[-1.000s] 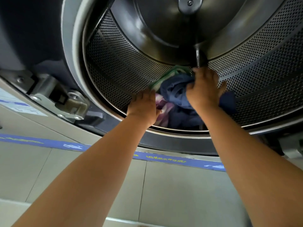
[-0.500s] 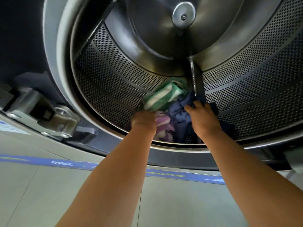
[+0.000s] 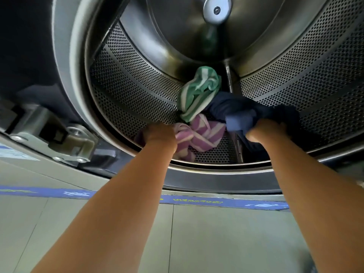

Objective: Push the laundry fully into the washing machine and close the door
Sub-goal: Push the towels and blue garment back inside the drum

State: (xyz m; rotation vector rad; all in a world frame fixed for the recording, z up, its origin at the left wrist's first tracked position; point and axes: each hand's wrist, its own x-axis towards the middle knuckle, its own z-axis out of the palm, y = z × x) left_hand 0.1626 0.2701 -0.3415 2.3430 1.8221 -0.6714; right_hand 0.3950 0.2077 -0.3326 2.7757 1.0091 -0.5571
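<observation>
Both hands are reaching inside the perforated drum point(image 3: 126, 91). The left hand point(image 3: 160, 134) is curling its grip on the purple-striped cloth point(image 3: 201, 134); the right hand point(image 3: 266, 130) is clutching the navy garment point(image 3: 232, 107). A green-striped towel point(image 3: 199, 91) is lying behind them.

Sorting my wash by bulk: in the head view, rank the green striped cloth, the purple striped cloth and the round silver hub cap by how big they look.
1. purple-and-white striped cloth, partly hidden behind the left hand; only slightly larger than the next
2. green-and-white striped cloth
3. round silver hub cap, farthest away
</observation>
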